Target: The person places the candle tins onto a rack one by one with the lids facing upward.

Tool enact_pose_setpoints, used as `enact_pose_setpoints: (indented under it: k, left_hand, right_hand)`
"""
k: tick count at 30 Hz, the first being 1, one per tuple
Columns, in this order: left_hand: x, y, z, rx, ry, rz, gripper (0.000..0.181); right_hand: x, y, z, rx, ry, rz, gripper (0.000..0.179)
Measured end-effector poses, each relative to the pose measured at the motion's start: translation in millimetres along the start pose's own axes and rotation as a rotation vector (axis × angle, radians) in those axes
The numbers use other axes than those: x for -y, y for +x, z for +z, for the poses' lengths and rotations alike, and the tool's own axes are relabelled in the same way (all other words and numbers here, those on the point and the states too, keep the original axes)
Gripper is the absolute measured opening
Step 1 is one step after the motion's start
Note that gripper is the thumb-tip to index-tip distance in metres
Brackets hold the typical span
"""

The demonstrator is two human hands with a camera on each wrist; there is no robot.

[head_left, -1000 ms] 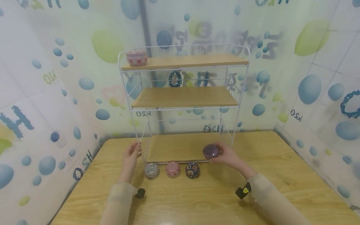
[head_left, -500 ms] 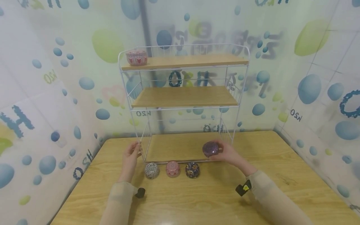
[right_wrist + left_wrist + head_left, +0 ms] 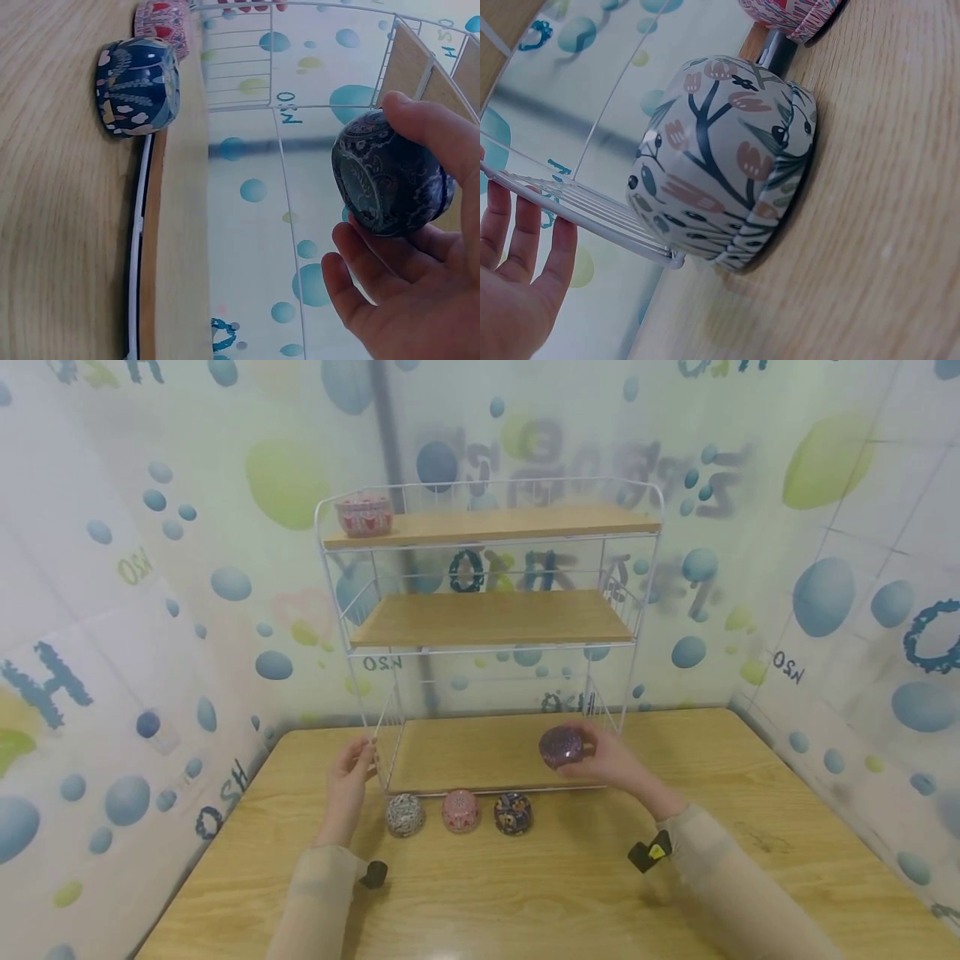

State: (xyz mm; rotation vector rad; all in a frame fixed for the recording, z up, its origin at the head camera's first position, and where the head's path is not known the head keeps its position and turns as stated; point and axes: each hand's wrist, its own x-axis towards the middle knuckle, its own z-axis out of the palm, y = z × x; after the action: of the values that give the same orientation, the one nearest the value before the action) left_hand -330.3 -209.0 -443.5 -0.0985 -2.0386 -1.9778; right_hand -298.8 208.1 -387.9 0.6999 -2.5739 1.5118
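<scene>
My right hand (image 3: pixel 609 766) pinches a small dark purple tin (image 3: pixel 559 747) with a paisley pattern, raised over the right part of the bottom shelf (image 3: pixel 472 752). In the right wrist view the thumb lies on one side of this tin (image 3: pixel 394 176) and fingers on the other. My left hand (image 3: pixel 348 781) grips the left front wire of the white rack (image 3: pixel 592 234). Along the rack's front edge, on the table, sit a white tin with a plant pattern (image 3: pixel 712 157), a pink tin (image 3: pixel 461 811) and a navy patterned tin (image 3: pixel 139 86).
Above the bottom shelf are a middle shelf (image 3: pixel 491 618) and a top shelf (image 3: pixel 510 522). A pink-and-red tin (image 3: pixel 365 516) stands at the top shelf's left end. Wire side rails (image 3: pixel 603 714) border the bottom shelf. The wooden table (image 3: pixel 495 893) extends in front of the rack.
My right hand has moved slightly up and away from me with the purple tin, farther over the bottom shelf. My left hand stays on the rack; the tins on the table have not moved.
</scene>
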Motion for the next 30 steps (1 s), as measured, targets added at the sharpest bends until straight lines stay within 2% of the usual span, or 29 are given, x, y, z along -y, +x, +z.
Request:
enact_pose_setpoints:
  k: [3,9,21,28,30]
  left_hand:
    - [0.0,-0.1,0.1,0.008,0.006,0.005,0.039]
    - [0.2,0.0,-0.4,0.016,-0.001,0.006,0.037]
    - [-1.0,1.0,0.4,0.006,0.027,0.009,0.036]
    - [-0.6,0.9,-1.8,0.013,0.021,-0.019,0.035]
    - [-5.2,-0.7,-1.3,0.016,0.024,-0.032,0.034]
  right_hand:
    - [2,2.1,-1,0.006,0.019,-0.005,0.069]
    - [8,3.9,-4,0.029,0.019,0.036,0.07]
    - [22,11.3,-8,0.025,0.002,0.004,0.071]
    - [29,14.8,-8,0.033,0.003,-0.007,0.074]
    - [30,15.7,-8,0.034,0.002,-0.004,0.074]
